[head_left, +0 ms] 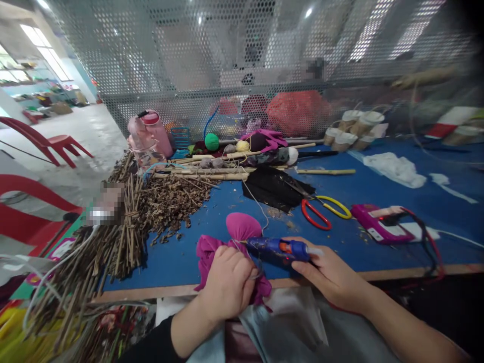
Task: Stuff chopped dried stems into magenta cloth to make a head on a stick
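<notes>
My left hand is closed around a bundle of magenta cloth at the near edge of the blue table; the cloth has a rounded stuffed top. My right hand grips a blue glue gun and points its nozzle left at the cloth just above my left hand. A thin pale string runs from the cloth back toward the sticks.
Red and yellow scissors and a black cloth lie behind the glue gun. A pink device with cables sits to the right. Dry sticks and twigs pile up on the left. Yarn balls, bamboo rods and a pink bottle stand before a mesh wall.
</notes>
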`<state>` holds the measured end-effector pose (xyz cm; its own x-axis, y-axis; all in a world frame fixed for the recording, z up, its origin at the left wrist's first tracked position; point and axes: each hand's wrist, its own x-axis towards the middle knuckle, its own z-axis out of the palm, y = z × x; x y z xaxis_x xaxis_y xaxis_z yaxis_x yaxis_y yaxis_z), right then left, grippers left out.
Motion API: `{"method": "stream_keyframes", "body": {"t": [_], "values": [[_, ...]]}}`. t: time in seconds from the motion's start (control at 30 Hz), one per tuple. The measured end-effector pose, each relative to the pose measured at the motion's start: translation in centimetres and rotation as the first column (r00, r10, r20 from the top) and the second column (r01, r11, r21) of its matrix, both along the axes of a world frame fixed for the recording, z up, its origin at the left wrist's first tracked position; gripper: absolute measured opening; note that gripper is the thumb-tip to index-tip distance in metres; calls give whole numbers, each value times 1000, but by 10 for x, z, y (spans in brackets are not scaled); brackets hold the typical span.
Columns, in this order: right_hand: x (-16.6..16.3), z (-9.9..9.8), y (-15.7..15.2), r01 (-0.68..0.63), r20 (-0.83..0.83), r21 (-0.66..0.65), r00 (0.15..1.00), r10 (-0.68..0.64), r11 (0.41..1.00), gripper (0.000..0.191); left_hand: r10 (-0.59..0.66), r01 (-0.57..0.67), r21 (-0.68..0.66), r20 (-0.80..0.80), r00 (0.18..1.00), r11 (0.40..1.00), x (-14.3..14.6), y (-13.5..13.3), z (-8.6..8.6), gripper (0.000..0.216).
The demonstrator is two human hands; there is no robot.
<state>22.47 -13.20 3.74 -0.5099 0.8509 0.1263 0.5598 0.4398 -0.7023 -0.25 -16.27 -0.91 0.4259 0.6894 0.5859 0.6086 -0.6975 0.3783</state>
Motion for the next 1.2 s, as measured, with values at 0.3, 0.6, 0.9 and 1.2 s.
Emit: {"method": "stream_keyframes", "body": {"t": [0.3,0.6,0.9,1.2], "values": [[2,3,-5,23,25,49,999,-25,999,35,-9,9,-30,-10,1000,1000,0,1,-1,17],[32,-3,-4,35,7,139,999,-37,990,39,-4,9,-71,67,998,997,0,-1,2,12],[88,18,93,399,163,327,869,-467,857,48,-47,61,-126,110,993,990,-1,-1,2,14],[93,22,198,632,606,265,478,-636,728,52,-27,45,-119,148,989,992,1,-2,6,16]]}}
